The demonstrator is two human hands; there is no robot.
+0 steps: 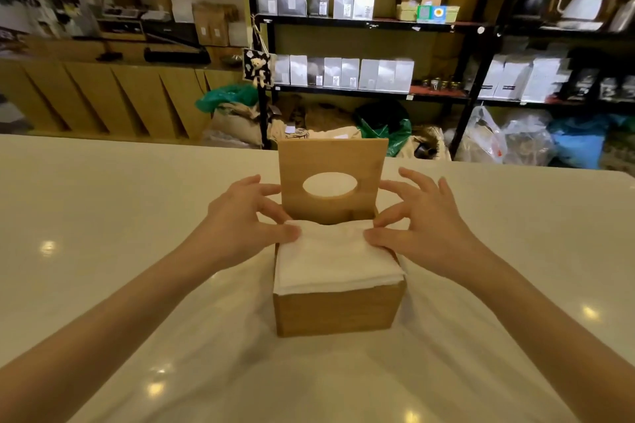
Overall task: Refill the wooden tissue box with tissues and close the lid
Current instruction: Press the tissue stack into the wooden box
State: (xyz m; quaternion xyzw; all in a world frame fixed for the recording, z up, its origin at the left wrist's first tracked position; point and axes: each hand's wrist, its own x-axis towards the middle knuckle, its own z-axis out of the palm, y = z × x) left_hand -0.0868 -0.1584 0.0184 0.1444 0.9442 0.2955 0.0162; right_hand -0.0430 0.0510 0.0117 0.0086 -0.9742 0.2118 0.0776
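A square wooden box (338, 314) sits on the glossy pale table (103, 251), a stack of soft white tissues (335, 259) heaped above its rim. The left hand (240, 225) and right hand (426, 227) press on the stack's far corners, thumbs flat on the tissues, fingers spread loosely. Behind the box its lid (331, 178) stands upright, smooth wood with an oval hole.

The worktop (103, 216) is bare all around the box (336, 312); only the upright lid (331, 161) blocks the back.
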